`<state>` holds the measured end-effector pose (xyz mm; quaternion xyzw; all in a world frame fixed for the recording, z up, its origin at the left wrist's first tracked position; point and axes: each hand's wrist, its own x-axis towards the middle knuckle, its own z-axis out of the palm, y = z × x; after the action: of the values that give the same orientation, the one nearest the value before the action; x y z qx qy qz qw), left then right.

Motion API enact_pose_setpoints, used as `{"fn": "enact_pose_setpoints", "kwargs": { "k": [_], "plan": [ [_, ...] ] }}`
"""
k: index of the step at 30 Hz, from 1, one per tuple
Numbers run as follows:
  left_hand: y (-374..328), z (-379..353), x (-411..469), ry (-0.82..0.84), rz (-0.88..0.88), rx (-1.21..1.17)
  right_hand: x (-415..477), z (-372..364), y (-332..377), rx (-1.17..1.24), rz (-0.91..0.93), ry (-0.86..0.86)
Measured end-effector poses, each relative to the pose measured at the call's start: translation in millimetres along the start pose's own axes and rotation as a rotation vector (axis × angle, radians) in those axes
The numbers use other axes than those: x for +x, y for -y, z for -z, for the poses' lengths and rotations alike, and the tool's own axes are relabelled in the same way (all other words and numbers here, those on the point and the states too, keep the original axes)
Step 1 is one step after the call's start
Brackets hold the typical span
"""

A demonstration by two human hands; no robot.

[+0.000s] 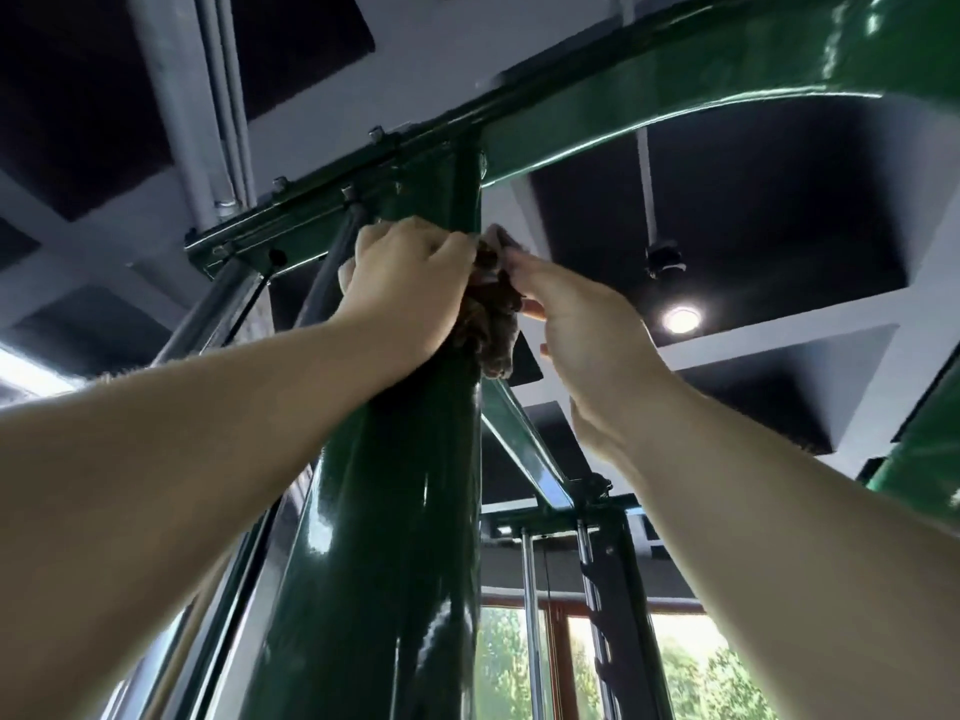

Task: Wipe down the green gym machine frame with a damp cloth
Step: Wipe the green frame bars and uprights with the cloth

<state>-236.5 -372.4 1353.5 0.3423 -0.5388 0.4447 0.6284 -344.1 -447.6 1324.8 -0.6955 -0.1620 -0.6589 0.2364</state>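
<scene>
Two hands work a dark cloth high on the green upright post of the gym machine.

The brown, bunched cloth sits against the post's right side, just below where the post meets the green crossbeam. The left hand has its fingers curled round the post and clamped on the cloth. The right hand reaches nearly straight to the cloth's right edge and touches it; whether it pinches the cloth cannot be told. A ceiling lamp glows to the right, and a window shows below.
</scene>
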Motion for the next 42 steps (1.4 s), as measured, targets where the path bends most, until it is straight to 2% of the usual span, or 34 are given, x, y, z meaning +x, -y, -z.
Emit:
{"fn": "enact_pose_setpoints", "kwargs": {
  "k": [2,4,6,9,10,13,14,17,20,23,25,29,32,36,39,42],
  "plan": [
    [-1,2,0,0.032,0.069,-0.206,0,-1,1,-0.043,-0.039,0.015],
    [-2,8,-1,0.079,0.028,-0.224,2,-4,1,-0.151,-0.062,-0.006],
    [2,13,0,0.058,0.002,-0.272,8,-8,0,-0.319,-0.010,-0.017],
    [-2,18,0,0.022,0.076,-0.505,21,-15,6,-0.471,-0.011,-0.024],
    [-3,17,1,-0.022,0.077,-0.485,29,-19,10,-0.467,-0.074,-0.034],
    [2,17,5,-0.186,0.048,-0.137,43,-34,8,-0.429,-0.119,0.031],
    [6,18,3,-0.178,0.063,-0.043,53,-37,1,-0.407,-0.161,0.048],
    [29,18,-10,-0.042,0.104,0.159,83,-36,-16,-0.283,-0.208,-0.048],
    [39,20,-20,0.011,0.124,0.133,59,-35,-11,-0.123,-0.262,-0.044],
    [40,22,-19,0.043,0.126,0.141,52,-23,-22,0.039,-0.331,0.093],
    [41,21,-18,0.048,0.118,0.123,60,-28,-20,0.110,-0.354,0.063],
    [47,19,-17,0.030,0.094,0.097,78,-52,-6,0.277,-0.304,-0.118],
    [48,19,-17,0.029,0.095,0.089,87,-53,-10,0.359,-0.286,-0.031],
    [46,21,-18,0.027,0.103,0.088,73,-36,-10,0.309,-0.346,0.100],
    [42,23,-20,0.025,0.115,0.125,40,-12,-7,0.113,-0.364,0.258],
    [43,23,-22,0.011,0.106,0.107,18,-4,3,-0.051,-0.362,0.237]
  ]
}}
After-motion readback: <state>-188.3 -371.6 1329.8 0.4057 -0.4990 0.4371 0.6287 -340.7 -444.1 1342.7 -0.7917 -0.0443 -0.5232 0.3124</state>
